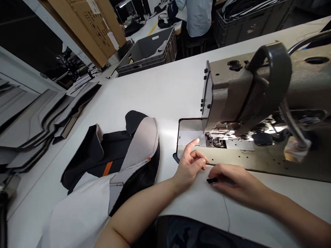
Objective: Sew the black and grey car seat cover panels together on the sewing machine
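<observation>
My left hand [190,167] is beside the sewing machine's [230,93] needle area, its index finger pointing up. Thumb and curled fingers press together there, and whatever lies between them is too small to make out. Close on its right, my right hand [234,177] is closed around a small flat black piece [212,180], with only its end showing. A thin thread [227,210] runs down across the table below that hand. Left of my arm lies a sewn cover [141,141] in black and grey fabric with an orange strip and a white panel.
Grey cut panels [33,120] are stacked along the left. A grey plastic crate [150,51] and a cardboard box [90,27] stand behind the white table [176,86]. A person in a light blue shirt [199,17] is at the back, near another crate [243,27].
</observation>
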`<act>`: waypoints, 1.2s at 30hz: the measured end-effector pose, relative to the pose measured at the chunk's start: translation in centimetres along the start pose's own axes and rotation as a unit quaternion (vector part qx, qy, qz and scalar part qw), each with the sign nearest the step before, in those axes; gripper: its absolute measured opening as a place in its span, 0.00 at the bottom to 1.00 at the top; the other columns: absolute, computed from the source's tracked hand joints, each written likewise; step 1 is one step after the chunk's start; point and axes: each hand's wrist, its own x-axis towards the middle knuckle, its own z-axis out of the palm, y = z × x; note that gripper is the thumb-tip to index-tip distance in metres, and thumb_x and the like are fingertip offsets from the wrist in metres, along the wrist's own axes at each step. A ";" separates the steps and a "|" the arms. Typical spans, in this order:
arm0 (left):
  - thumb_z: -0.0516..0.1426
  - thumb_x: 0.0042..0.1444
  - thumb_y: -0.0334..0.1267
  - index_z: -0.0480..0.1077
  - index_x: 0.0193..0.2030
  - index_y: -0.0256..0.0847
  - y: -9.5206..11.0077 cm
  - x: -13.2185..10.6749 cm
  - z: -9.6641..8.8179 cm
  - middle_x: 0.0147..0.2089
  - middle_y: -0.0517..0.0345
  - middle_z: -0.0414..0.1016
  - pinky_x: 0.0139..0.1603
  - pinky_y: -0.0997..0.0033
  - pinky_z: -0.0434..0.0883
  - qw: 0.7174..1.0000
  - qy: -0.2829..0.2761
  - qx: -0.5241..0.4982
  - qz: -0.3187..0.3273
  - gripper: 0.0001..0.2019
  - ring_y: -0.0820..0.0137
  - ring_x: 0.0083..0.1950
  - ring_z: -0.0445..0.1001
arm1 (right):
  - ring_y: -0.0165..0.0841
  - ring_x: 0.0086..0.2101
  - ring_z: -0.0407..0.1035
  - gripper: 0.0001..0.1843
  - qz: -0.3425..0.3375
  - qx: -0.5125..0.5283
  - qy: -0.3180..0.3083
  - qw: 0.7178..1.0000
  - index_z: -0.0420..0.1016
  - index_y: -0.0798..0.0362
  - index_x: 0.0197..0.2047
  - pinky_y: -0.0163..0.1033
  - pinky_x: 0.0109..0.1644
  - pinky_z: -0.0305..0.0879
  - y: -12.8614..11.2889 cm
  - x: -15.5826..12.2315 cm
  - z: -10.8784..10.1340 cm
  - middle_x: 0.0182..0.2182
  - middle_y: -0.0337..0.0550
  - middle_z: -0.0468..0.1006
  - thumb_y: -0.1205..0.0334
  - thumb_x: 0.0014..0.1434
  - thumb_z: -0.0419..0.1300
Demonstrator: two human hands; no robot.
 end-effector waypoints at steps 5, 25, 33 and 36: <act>0.61 0.55 0.35 0.53 0.64 0.43 0.2 0.0 0.0 0.34 0.62 0.68 0.37 0.75 0.62 1.000 -0.009 -0.014 -0.017 0.33 0.79 0.30 0.64 | 0.23 0.27 0.65 0.04 -0.034 -0.015 0.008 0.999 0.67 0.48 0.40 0.29 0.30 0.60 0.0 0.1 -0.1 0.29 0.33 0.71 0.61 0.61 0.56; 0.64 0.49 0.41 0.73 0.41 0.37 -0.5 0.2 0.9 0.39 0.55 0.68 0.41 0.70 0.66 0.986 -0.011 0.161 0.039 0.14 0.71 0.38 0.67 | 0.31 0.35 0.71 0.09 0.083 0.146 0.195 0.966 0.69 0.50 0.39 0.34 0.37 0.68 0.1 0.8 -0.2 0.34 0.40 0.75 0.54 0.60 0.57; 0.61 0.52 0.48 0.70 0.38 0.34 0.3 0.1 0.9 0.28 0.57 0.69 0.33 0.72 0.65 0.981 0.007 0.193 -0.006 0.17 0.73 0.29 0.67 | 0.33 0.31 0.72 0.13 0.091 0.114 0.223 0.964 0.72 0.51 0.41 0.36 0.35 0.69 0.0 0.7 -0.2 0.31 0.41 0.77 0.52 0.58 0.59; 0.61 0.52 0.50 0.68 0.39 0.35 0.2 0.3 0.7 0.28 0.58 0.69 0.34 0.72 0.66 0.990 0.019 0.137 -0.015 0.19 0.74 0.29 0.68 | 0.31 0.29 0.70 0.09 0.079 0.077 0.233 0.966 0.74 0.50 0.36 0.35 0.33 0.67 -0.1 0.7 -0.4 0.28 0.38 0.76 0.54 0.59 0.58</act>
